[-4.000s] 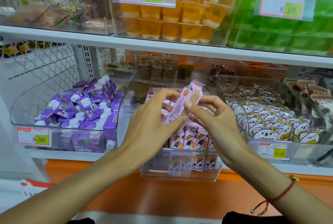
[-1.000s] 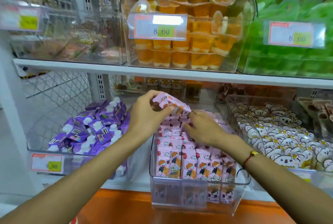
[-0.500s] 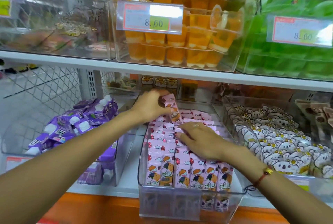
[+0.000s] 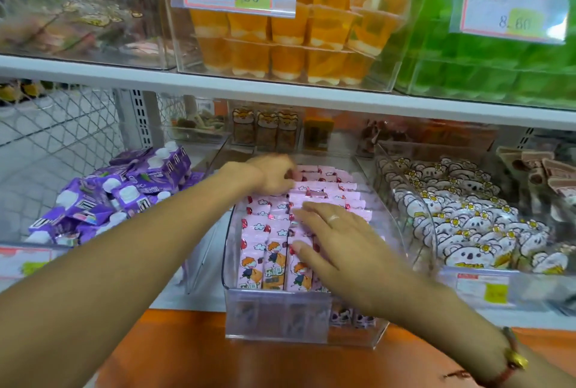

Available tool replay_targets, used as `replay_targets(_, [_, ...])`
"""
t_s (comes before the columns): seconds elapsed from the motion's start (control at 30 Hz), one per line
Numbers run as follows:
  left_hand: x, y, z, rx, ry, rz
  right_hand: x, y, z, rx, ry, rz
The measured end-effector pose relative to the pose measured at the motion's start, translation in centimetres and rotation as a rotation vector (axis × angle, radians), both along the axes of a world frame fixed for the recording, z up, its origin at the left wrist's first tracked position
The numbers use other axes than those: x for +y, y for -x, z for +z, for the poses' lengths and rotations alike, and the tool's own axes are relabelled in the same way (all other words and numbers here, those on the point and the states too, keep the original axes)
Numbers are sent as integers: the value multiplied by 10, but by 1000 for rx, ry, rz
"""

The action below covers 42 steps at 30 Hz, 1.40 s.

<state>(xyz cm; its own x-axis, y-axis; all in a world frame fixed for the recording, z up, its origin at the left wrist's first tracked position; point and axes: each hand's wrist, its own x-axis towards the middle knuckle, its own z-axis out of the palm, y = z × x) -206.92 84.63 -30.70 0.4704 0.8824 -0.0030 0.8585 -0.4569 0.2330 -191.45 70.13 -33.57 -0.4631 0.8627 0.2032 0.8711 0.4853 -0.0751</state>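
Flat and spread, the right hand (image 4: 339, 241) presses straight fingers on the pink packets (image 4: 268, 231) in the middle of the bin (image 4: 280, 319), probably to hold the rows down so they do not spring up. At the bin's back the left hand (image 4: 274, 175) curls over the last row; blur hides whether it pinches a packet or only tucks one in. Packets fill the bin in rows, leaning back like shingles. Their long axis runs from the bin's front up toward its back, printed faces up and forward, so each row props the next.
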Motion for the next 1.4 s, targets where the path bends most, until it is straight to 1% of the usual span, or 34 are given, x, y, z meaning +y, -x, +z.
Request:
replay_targets(0.07, [-3, 2, 5, 23, 3, -32, -8, -3, -5, -2, 23, 6])
replay_targets(0.2, [-10, 7, 11, -20, -28, -59, -9, -8, -8, 49, 17, 25])
replay_targets(0.3, [-16, 5, 6, 36, -78, -86, -9, -9, -12, 97, 19, 32])
replay_targets(0.47, [-20, -5, -2, 25, -180, 43, -8, -10, -13, 105, 4, 41])
replay_targets(0.53, [-23, -8, -3, -20, -227, 95, -8, -10, -13, 111, 10, 44])
replay_targets(0.6, [-27, -10, 0, -160, -271, 156, -8, -10, -13, 119, 15, 44])
replay_targets(0.77, [-50, -8, 13, -703, -246, 357, -7, -11, -12, 114, 28, 37])
replay_targets(0.83, [-67, -2, 12, -885, -275, 404, -7, -11, -12, 121, 30, 38])
replay_targets(0.93, [-97, 9, 8, -1118, -401, 391, -7, -11, -12, 129, 23, 42])
replay_targets(1.03, [-126, 16, 6, -1338, -416, 357, -6, -11, -14, 126, 4, 42])
replay_targets(1.13, [-145, 20, 1, -1434, -366, 382, -7, -10, -13, 174, -15, 45])
replay_targets(1.2, [-152, 21, 0, -1480, -299, 380, -10, -8, -9, 330, -49, 29])
replay_targets(1.27, [-156, 20, -2, -1488, -228, 343, -13, -4, -3, 557, -54, -18])
replay_targets(1.33, [-158, 17, -4, -1474, -175, 294, -17, 2, 4, 731, 13, -24])
replay_targets(1.4, [-161, 13, -4, -1485, -117, 243, -21, 9, 9, 805, 122, 0])
